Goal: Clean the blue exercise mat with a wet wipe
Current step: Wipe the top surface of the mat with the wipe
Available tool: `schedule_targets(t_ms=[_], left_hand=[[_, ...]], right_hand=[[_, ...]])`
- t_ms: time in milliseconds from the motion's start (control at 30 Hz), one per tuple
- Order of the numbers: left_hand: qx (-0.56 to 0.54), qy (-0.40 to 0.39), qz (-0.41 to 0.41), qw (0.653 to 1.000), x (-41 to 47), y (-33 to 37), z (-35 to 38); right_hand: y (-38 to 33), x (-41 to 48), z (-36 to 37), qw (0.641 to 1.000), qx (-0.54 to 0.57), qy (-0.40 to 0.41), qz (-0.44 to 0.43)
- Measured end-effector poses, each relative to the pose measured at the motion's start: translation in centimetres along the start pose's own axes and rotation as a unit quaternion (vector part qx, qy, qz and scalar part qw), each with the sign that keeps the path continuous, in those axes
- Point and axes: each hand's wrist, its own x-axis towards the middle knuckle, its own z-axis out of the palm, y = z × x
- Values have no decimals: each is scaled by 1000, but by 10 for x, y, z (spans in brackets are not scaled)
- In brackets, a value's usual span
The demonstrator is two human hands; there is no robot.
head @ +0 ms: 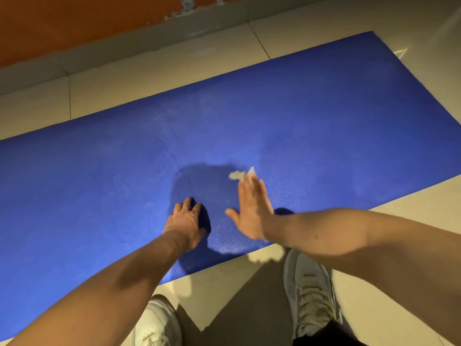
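Observation:
The blue exercise mat (311,116) lies flat on the tiled floor and runs across the whole view. My right hand (252,208) is over its near middle with straight fingers, and a crumpled white wet wipe (239,174) shows under the fingertips, pressed on the mat. The hand is blurred. My left hand (185,222) rests on the mat just to the left, fingers bent and spread against the surface, holding nothing. Faint pale smears show on the mat to the left and behind.
Beige floor tiles (162,71) surround the mat. An orange wall (74,18) with a grey skirting stands behind it. My two white shoes (309,290) stand on the tiles at the mat's near edge.

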Motion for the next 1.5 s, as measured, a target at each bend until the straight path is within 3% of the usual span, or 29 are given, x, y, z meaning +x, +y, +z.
schedule_targets(t_ms=[133,267,400,533,633,733,833,900,1000,1067,1133,1233,1367,1500], left_hand=[[4,-2,-1,1000,-2,2,2],[4,0,3,1000,-3,2,4],[2,-5,8,1000,-7,1,8],[4,-5,14,1000,-9,1,8],[-5,-8,12,1000,-9,4,7],[-7,-11,10,1000,-10,7,9],[-1,-10,10,1000,-12,7,10],[-3,-11,15,1000,-13,8,11],[-2,-13,16,1000,-17,8,13],[-4,-14,17,1000,-18,9,15],[-3,-14,18,1000,-19,12,15],[-11,-15,18,1000,-19,16,15],[-17,-11,37,999,-26,20,10],[-93,20,67,993,-35,28,-5]], right_hand=[[-21,-49,24,989,-33,-74,-120],[12,-29,13,981,-82,-36,-170],[60,4,-12,998,28,-45,17],[37,-6,-7,995,41,-35,78],[-7,-52,6,1000,-12,-9,1],[-21,-83,22,991,-9,-94,-99],[-2,-75,19,989,-64,-59,-117],[23,-55,6,995,-70,-22,-67],[61,-31,-9,995,4,-66,82],[63,-31,-7,991,6,-74,111],[42,-43,-3,993,52,-53,96],[3,-79,0,997,-40,-56,39],[-17,-109,-6,978,-28,-193,-78],[-19,-103,-39,971,125,-172,-106]])
